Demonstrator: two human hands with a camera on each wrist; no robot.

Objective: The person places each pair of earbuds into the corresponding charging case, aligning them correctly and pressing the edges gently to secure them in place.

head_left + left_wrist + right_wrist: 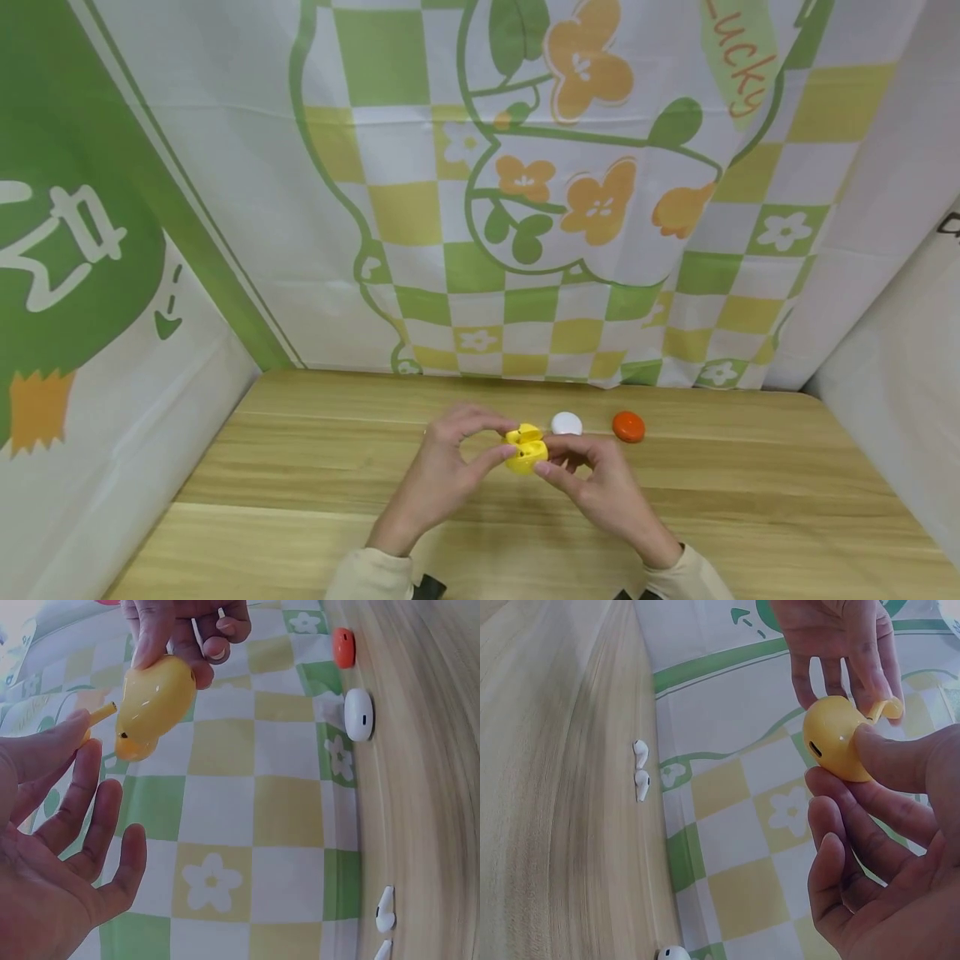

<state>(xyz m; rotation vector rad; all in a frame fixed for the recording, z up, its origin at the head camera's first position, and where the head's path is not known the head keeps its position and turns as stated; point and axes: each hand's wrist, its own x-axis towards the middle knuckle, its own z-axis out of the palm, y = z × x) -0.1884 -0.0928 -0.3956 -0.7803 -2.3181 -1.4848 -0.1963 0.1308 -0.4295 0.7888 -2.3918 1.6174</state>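
Observation:
My right hand [603, 492] holds a yellow earbud case [528, 460] between thumb and fingers. Its lid stands up in the head view, and a dark charging slot shows on its base in the right wrist view. Close beside the case, my left hand [446, 467] pinches a yellow earbud [103, 712] by thumb and index finger. The earbud's stem [875, 712] points toward the case; whether it touches the case I cannot tell. The left hand's other fingers are spread in the left wrist view.
Behind the hands, a white earbud case [567, 423] and an orange-red earbud case [628, 427] lie on the wooden table [300, 467]. Two white earbuds, one the upper white earbud [640, 754], lie on the table too. A patterned cloth [480, 333] hangs along the far edge.

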